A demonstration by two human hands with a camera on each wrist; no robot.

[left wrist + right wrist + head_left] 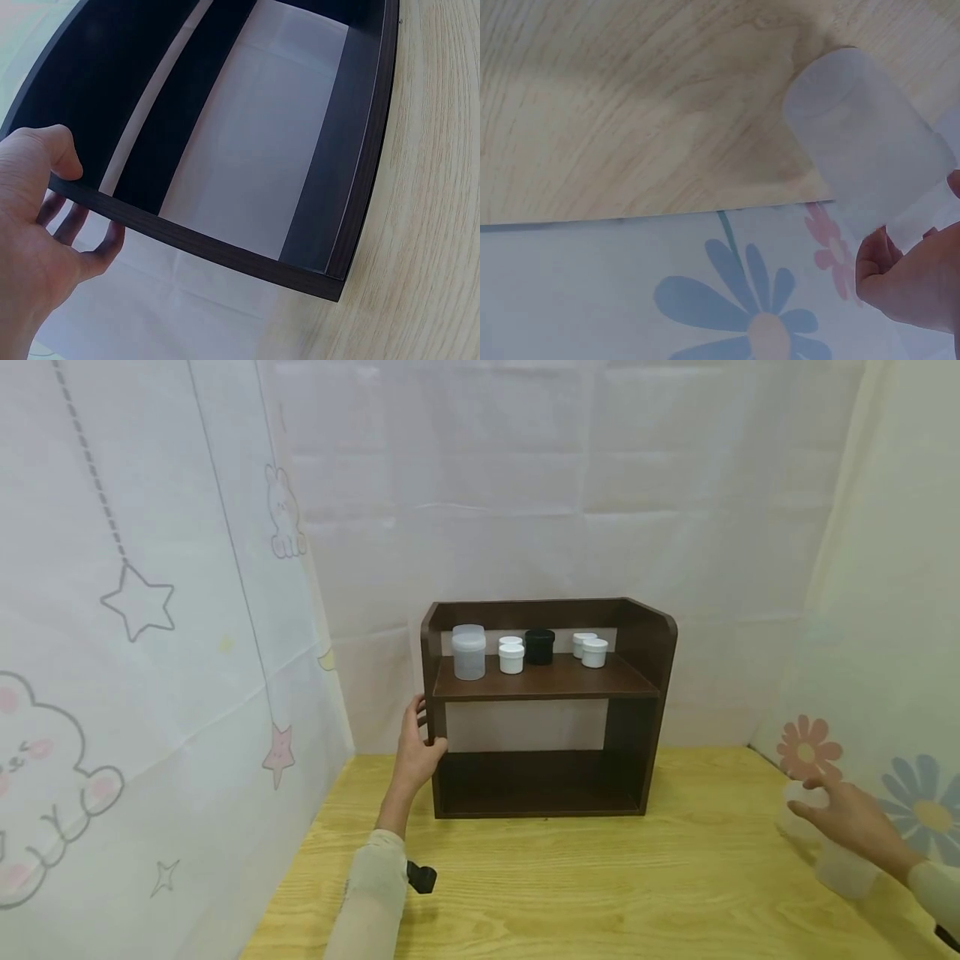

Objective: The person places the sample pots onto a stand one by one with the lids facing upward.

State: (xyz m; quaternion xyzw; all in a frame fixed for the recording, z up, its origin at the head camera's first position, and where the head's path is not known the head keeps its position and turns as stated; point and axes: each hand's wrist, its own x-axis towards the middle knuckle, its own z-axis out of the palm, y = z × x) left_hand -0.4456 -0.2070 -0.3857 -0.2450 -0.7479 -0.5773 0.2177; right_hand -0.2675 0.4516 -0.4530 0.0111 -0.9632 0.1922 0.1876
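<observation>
My left hand (pixel 417 760) grips the left side panel (pixel 225 244) of a dark brown two-tier shelf (pixel 546 685), thumb on the inner face and fingers outside. On its upper tier stand a translucent jar (pixel 469 658) at left, small white jars (pixel 512 659) and a black jar (pixel 539 647), with more white jars (pixel 594 653) to the right. At the far right my right hand (pixel 855 818) is above translucent jars, fingers bent and thumb apart. The nearer jar (pixel 866 135) stands on the table; the farther jar (pixel 795 822) is partly behind the hand.
The shelf stands on a yellow wood-grain table (pixel 600 885). A pale sheet (pixel 600 460) hangs behind it. Sheets with cartoon drawings (pixel 137 602) and flowers (pixel 930 810) line the left and right sides, near the table's edges.
</observation>
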